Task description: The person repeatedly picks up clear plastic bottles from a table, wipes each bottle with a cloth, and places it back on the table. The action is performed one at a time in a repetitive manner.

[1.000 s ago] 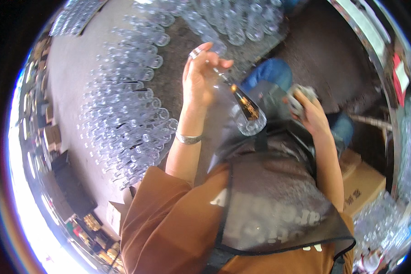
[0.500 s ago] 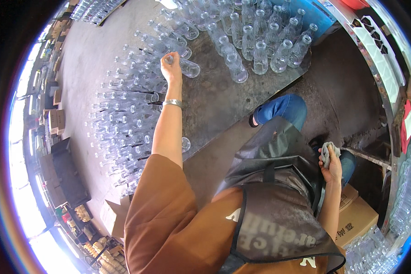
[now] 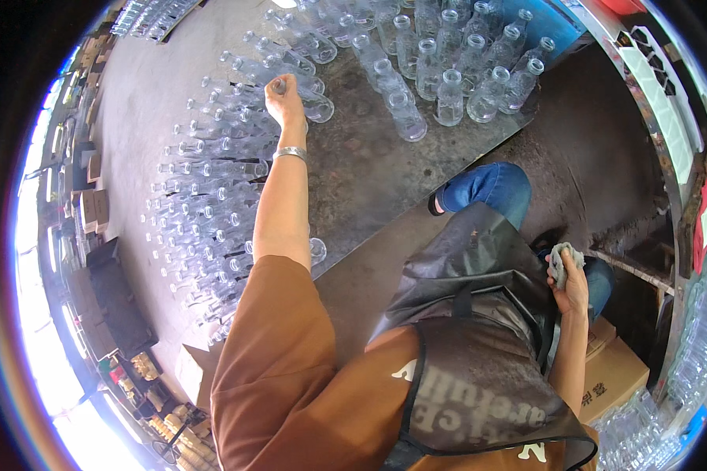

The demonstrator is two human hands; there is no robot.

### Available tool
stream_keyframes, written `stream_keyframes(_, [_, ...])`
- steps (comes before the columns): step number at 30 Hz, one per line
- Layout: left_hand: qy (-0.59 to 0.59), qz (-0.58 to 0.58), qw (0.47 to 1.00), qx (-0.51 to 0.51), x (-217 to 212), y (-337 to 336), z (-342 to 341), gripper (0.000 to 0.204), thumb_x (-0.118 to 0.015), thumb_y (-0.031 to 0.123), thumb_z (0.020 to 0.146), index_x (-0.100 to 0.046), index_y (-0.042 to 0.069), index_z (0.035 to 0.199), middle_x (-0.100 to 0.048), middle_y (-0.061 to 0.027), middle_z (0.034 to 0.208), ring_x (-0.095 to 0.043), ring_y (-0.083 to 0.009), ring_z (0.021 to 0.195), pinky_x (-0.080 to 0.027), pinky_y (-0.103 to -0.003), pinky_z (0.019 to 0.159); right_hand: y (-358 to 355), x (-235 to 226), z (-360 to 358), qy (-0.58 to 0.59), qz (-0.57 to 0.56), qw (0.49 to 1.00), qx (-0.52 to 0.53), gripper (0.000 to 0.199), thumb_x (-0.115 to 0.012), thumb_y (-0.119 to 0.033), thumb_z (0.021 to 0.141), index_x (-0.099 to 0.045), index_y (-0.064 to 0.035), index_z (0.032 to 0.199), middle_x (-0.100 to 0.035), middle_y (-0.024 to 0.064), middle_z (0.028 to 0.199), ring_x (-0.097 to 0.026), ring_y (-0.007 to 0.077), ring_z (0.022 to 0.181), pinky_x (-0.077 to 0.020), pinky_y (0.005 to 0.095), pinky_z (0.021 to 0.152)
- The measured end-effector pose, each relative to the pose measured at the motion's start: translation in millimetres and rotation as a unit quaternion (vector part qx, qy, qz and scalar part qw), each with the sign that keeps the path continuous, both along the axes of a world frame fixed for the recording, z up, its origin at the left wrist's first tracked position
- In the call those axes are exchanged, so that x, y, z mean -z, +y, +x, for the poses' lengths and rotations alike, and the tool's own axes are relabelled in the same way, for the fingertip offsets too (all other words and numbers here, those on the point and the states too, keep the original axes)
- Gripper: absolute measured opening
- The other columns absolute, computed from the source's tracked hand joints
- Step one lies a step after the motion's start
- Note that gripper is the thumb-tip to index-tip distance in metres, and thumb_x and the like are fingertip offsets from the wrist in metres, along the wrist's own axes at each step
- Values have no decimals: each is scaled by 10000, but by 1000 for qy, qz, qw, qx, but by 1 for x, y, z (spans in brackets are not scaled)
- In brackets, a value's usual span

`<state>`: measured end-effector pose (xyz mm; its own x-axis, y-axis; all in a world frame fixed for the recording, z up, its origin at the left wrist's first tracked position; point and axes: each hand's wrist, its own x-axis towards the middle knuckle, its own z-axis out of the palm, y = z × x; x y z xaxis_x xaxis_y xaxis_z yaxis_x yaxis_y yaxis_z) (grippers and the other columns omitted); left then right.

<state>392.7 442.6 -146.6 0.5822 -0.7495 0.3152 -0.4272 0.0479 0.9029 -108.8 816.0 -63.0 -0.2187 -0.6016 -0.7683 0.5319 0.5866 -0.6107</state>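
- Our left hand [image 3: 284, 96] pinches the neck of a clear glass bottle [image 3: 305, 100] among rows standing on the rough grey floor [image 3: 369, 180].
- Our right hand [image 3: 571, 284] is closed around a crumpled grey cloth [image 3: 561, 261] beside the glossy black apron [image 3: 479, 314].

Single head-worn fisheye view, looking steeply down the wearer's own torso: the brown-sleeved left arm is running up the frame's centre, the black apron [image 3: 479, 345] is filling the lower right at close range. Rows of clear glass bottles [image 3: 212, 196] are curving along the upper left, farther off. Straight edges are bowing toward the dark circular rim.
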Motion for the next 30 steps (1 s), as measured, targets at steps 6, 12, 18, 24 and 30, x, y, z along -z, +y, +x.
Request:
stream_keyframes(6, [-17, -11, 999, -47, -30, 21, -24, 469, -732, 196, 751, -519, -11, 1115, -551, -158, 1122, -523, -240, 1030, -407, -338, 905, 6, 2, -4, -16, -26, 1000, -8, 184, -558, -261, 914, -563, -97, 997, -622, 36, 849, -554, 104, 673, -413, 234, 490])
stream_keyframes(12, [-195, -56, 966, 163, -61, 113, -126, 607, -723, 206, 780, -416, -33, 1246, -467, -182, 1236, -452, -267, 1157, -344, -357, 1021, 10, 3, -6, 0, -27, 1000, -4, 201, -586, -287, 895, -565, -109, 986, -620, 26, 852, -551, 102, 681, -416, 237, 496])
stream_keyframes(18, [6, 51, 987, 150, -30, 122, -206, 468, -692, 167, 803, -495, -6, 1191, -579, -150, 1120, -552, -234, 1043, -419, -340, 916, 25, -3, -8, 10, -55, 998, -4, 211, -606, -291, 880, -570, -108, 978, -599, 3, 832, -550, 100, 690, -430, 247, 486])
stream_keyframes(24, [213, -69, 936, 272, -89, 150, -189, 307, -558, 85, 884, -497, -22, 1166, -617, -103, 901, -594, -183, 896, -451, -328, 846, 54, -25, -17, -21, -91, 993, 67, 223, -604, -266, 880, -567, -93, 1015, -602, 6, 855, -558, 103, 710, -439, 242, 520])
stream_keyframes(30, [478, 81, 738, 469, -171, 211, -214, 398, -480, 239, 935, -439, -53, 1203, -514, -42, 736, -569, -200, 748, -463, -443, 907, 35, -55, 7, -29, -188, 982, -4, 253, -610, -214, 873, -559, -64, 1071, -616, 30, 925, -581, 119, 768, -479, 253, 613])
